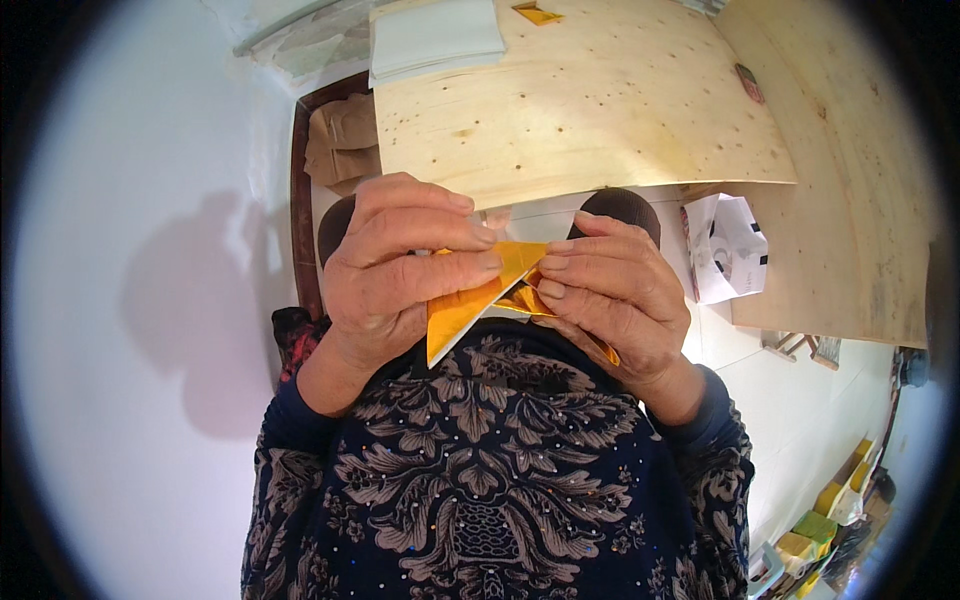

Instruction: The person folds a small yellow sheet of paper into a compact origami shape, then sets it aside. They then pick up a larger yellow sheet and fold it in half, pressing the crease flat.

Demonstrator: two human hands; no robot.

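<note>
Between my two hands, just above my lap, is a sheet of gold foil paper [462, 305] folded into pointed flaps, with a white edge showing along one fold. My left hand [405, 250] pinches its left flap, fingers lying across the front and the thumb hidden behind. My right hand [620, 290] grips the right part, its fingertips at the upper corner where the flaps meet. A gold lower tip sticks out under the right palm. The back of the paper is out of sight.
Ahead stands a pale plywood table [560, 120]. On it lie a stack of white sheets [437, 38], a small folded gold piece [538, 13] and a small reddish object [749, 84]. A white bag [727, 248] stands to the right, brown paper [345, 140] at left. A white wall [130, 150] rises close on my left.
</note>
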